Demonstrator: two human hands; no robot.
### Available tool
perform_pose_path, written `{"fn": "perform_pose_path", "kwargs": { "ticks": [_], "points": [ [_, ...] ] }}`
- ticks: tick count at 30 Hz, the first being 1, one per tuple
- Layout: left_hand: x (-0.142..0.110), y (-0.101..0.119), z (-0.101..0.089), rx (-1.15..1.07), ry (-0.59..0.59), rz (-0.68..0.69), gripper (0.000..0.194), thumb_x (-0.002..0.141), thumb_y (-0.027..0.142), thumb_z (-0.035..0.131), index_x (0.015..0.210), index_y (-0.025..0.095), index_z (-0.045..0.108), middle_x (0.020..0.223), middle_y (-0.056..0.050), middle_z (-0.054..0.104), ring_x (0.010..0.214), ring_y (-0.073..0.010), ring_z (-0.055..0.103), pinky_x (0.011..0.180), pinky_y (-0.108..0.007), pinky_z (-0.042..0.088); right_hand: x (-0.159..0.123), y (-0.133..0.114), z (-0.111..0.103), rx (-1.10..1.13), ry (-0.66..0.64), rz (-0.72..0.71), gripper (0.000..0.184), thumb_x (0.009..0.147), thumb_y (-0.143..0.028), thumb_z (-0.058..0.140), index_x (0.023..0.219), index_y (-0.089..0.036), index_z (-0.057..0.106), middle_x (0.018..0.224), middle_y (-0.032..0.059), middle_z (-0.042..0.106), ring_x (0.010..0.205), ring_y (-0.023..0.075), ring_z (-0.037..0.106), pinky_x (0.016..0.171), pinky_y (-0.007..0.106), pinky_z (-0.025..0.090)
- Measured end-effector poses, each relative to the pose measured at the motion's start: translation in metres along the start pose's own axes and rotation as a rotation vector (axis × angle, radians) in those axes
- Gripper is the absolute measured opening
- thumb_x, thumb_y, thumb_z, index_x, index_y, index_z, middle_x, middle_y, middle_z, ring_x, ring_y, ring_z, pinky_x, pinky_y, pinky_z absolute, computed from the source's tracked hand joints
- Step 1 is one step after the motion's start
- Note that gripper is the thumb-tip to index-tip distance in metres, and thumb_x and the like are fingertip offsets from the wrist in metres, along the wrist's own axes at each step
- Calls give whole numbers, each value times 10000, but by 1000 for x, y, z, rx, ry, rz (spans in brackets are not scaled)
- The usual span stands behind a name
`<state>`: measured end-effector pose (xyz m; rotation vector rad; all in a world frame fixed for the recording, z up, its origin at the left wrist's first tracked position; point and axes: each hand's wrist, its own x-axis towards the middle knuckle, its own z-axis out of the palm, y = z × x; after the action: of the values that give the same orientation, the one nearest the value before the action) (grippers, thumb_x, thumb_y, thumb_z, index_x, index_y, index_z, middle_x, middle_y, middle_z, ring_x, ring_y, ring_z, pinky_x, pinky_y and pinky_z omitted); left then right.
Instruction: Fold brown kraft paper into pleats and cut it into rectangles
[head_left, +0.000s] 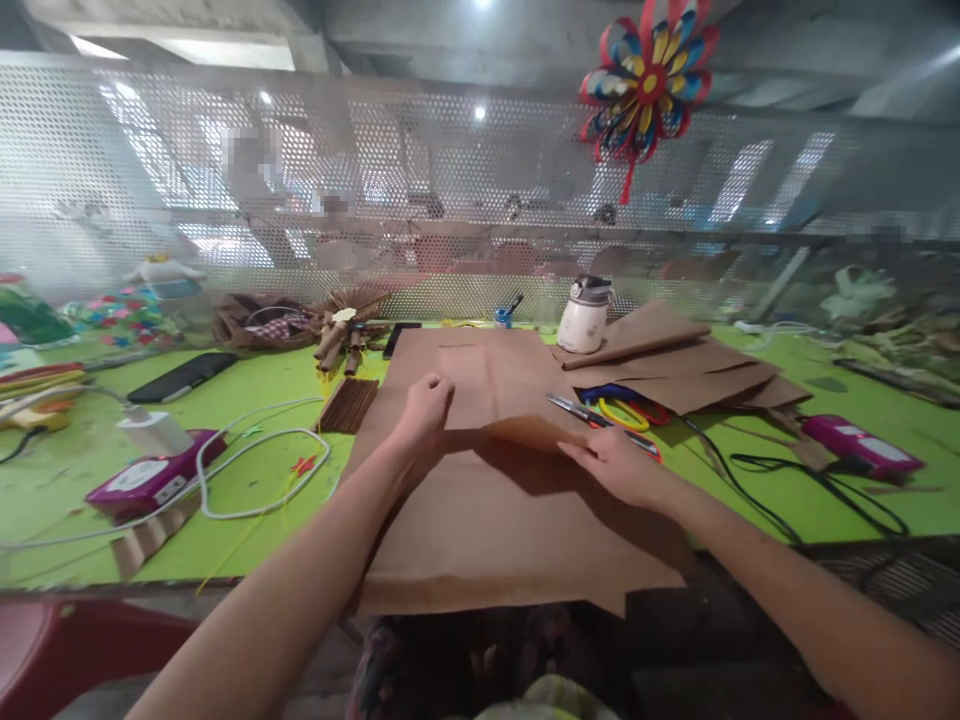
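Note:
A large sheet of brown kraft paper (517, 530) lies over the green table in front of me, its lower part hanging past the near edge. A smaller brown paper piece (465, 385) with crease lines rests on top, its near edge lifted towards the right. My right hand (615, 465) pinches that raised edge between thumb and fingers. Closed at the left end of the same edge is my left hand (427, 412); its fingertips are partly hidden. Just beyond my right hand lies a utility knife (570, 406).
Purple power strips (154, 480) (862, 445) sit left and right, with a looping white cable (262, 515). Brown paper sheets (682, 360) and a white bottle (583, 318) stand back right. A stack of brown strips (349, 405) and a black phone (182, 377) lie left.

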<state>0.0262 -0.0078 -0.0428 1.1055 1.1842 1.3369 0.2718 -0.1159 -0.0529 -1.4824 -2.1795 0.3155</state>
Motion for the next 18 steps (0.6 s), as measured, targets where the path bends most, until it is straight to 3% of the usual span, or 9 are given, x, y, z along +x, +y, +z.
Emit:
{"fn": "perform_pose_path", "kwargs": {
  "ticks": [3, 6, 9, 12, 18],
  "points": [
    [-1, 0, 1, -2, -7, 17, 200, 598, 120, 554, 573, 184, 366, 470, 87, 341, 405, -44, 352, 381, -133, 281, -1, 11, 0, 173, 103, 101, 401, 899, -436, 445, 776, -159, 708, 762, 53, 714, 752, 240, 651, 670, 328, 485],
    [-3, -1, 2, -26, -32, 6, 131, 617, 127, 535, 647, 176, 417, 558, 56, 465, 438, -73, 484, 455, -194, 431, 0, 18, 4, 340, 194, 141, 367, 870, -440, 490, 909, -160, 725, 920, 68, 728, 938, 279, 647, 829, 396, 495],
    [-2, 1, 1, -44, -25, -2, 131, 626, 137, 536, 678, 172, 421, 612, 42, 490, 441, -86, 518, 479, -237, 476, 0, 23, 7, 470, 242, 222, 398, 844, -463, 523, 1010, -155, 712, 978, 81, 726, 984, 285, 641, 883, 442, 490],
    [1, 2, -2, -55, 19, 16, 178, 620, 146, 552, 642, 181, 379, 577, 70, 412, 429, -69, 482, 454, -210, 447, -3, 26, 9, 651, 269, 298, 438, 799, -485, 580, 1050, -147, 700, 982, 87, 729, 982, 287, 646, 893, 460, 497],
    [3, 6, -2, -44, 81, 76, 231, 614, 151, 537, 586, 198, 313, 500, 91, 308, 395, -43, 296, 367, -153, 232, -6, 32, 8, 1051, 324, 380, 459, 717, -457, 688, 1062, -154, 686, 1000, 98, 729, 915, 288, 678, 824, 441, 538]
  ]
}}
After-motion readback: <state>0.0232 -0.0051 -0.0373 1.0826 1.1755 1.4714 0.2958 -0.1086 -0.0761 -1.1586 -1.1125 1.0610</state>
